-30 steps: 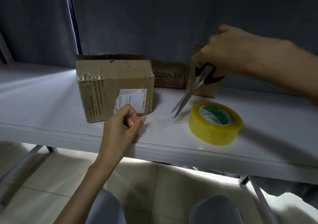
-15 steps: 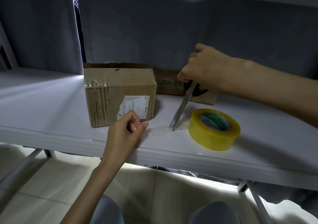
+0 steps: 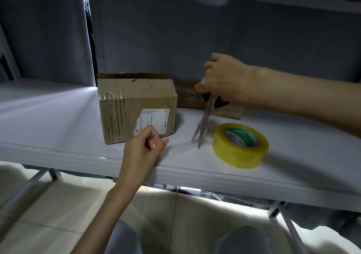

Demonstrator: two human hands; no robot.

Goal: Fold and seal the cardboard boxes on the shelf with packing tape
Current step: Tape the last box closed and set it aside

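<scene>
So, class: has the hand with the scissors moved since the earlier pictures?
Yes. The right hand has tipped the scissors steeper and brought their tips leftward from the tape roll, towards the cardboard box.

Single head-worn wide-angle view, facing forward and down. Set close to the white shelf (image 3: 58,117); knees and floor tiles fill its lower edge.

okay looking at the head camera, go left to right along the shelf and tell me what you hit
cardboard box → left hand, pinching the clear tape strip → scissors, gripped by the right hand → yellow tape roll. The flat cardboard behind overlaps these, so it is left out.
</scene>
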